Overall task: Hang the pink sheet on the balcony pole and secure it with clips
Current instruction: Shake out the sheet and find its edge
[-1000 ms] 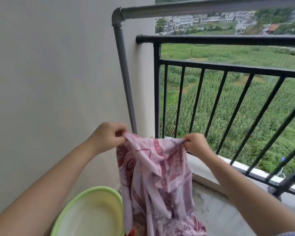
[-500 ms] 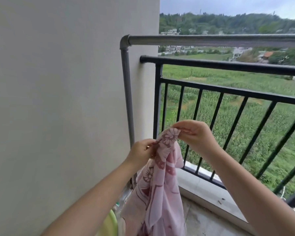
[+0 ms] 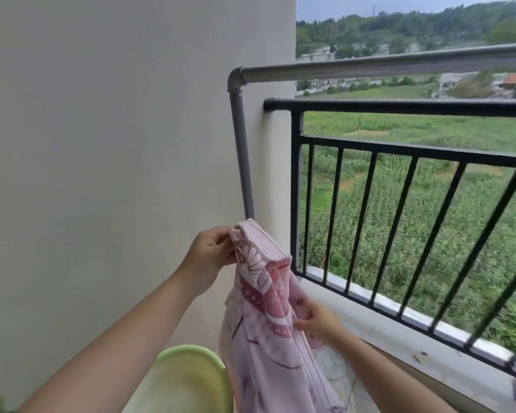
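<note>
Soft and limp, the sheet point(image 3: 268, 317) droops below the left hand point(image 3: 210, 257) pinching its top corner, while the right hand point(image 3: 318, 321) closes on an edge lower down.

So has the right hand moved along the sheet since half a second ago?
Yes. The right hand has dropped from the top corner beside the left hand to lower down the pink sheet, below the railing's bottom rail.
</note>
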A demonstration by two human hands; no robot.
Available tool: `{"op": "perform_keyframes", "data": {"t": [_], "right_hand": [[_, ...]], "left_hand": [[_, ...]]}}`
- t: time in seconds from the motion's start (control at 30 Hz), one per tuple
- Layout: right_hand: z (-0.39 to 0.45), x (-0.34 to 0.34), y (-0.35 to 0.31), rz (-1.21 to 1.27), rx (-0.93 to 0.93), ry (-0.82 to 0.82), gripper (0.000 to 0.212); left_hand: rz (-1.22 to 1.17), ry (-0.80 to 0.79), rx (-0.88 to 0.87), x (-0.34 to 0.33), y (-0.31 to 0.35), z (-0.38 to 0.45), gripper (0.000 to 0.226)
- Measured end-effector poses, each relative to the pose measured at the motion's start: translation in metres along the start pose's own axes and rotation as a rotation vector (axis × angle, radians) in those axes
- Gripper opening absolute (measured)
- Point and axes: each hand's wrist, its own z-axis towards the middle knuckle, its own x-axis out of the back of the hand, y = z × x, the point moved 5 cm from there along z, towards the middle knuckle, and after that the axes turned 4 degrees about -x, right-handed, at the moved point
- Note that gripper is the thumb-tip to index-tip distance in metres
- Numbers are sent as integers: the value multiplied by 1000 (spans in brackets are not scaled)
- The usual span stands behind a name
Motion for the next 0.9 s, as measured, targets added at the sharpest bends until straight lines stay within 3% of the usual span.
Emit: {"op": "perform_keyframes", "data": {"t": [0.1,0.17,0.3,0.37,0.43,0.5,0.53,0.57,0.63,0.67,0.73,0.8,0.9], "right_hand": [[0,0,-30,72,100,-26,1],[2,2,-38,25,122,-28,19],[1,50,-44,-182,144,55,20],[-6,87,-53,-250,177,96,19],[-17,120,-73,-273,248,182,18],[-31,142,-101,-312,370,273,17],[-40,149,-116,-318,452,319,17],[-50,153,-131,-318,548,368,17],[-70,159,-151,-289,712,456,16],[-79,161,-157,-272,776,495,14],[-92,163,-159,-260,876,577,16],[-100,159,-152,-268,922,587,20],[-100,148,-134,-261,925,602,18]], "left_hand": [[32,11,10,5,2,1,26],[50,28,-1,8,5,3,31],[326,-58,62,35,10,7,63],[778,-284,193,49,-2,12,55],[1369,-658,409,52,-20,7,30],[1666,-861,479,45,-35,9,32],[1653,-856,434,33,-39,14,38],[1506,-724,347,19,-38,22,37],[987,-327,152,-8,-17,34,23],[684,-225,105,-18,-7,36,18],[229,-184,90,-30,-1,38,17],[50,-196,129,-34,-4,40,17],[64,-120,95,-34,-12,46,14]]}}
